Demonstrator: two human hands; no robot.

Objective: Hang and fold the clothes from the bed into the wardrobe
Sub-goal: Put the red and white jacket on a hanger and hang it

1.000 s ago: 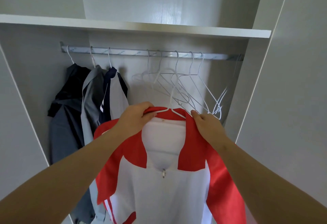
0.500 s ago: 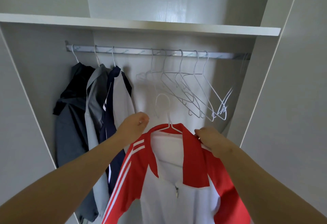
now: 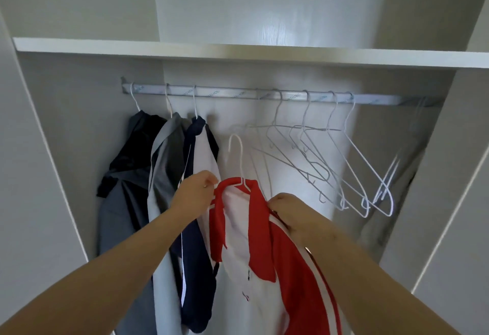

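Left hand point(image 3: 195, 194), right hand point(image 3: 289, 211), both curled.

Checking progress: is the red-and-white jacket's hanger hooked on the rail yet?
No, its hook is in the air below the rail, not over it.

- A red and white jacket point(image 3: 254, 242) sits on a white hanger point(image 3: 239, 159). The hanger's hook is in free air below the rail point(image 3: 232, 94), not on it.
- The left hand point(image 3: 195, 197) pinches the jacket's red collar edge on its left side, and the right hand point(image 3: 291, 211) grips its right shoulder.
- Three garments hang at the rail's left end: a black and grey jacket point(image 3: 127, 175), a grey garment point(image 3: 165, 165) and a navy and white top point(image 3: 203, 154), which is just beside the left hand.
- Several empty hangers point(image 3: 344, 165) hang tilted further right on the rail.
- A white shelf point(image 3: 238, 54) runs above the rail.
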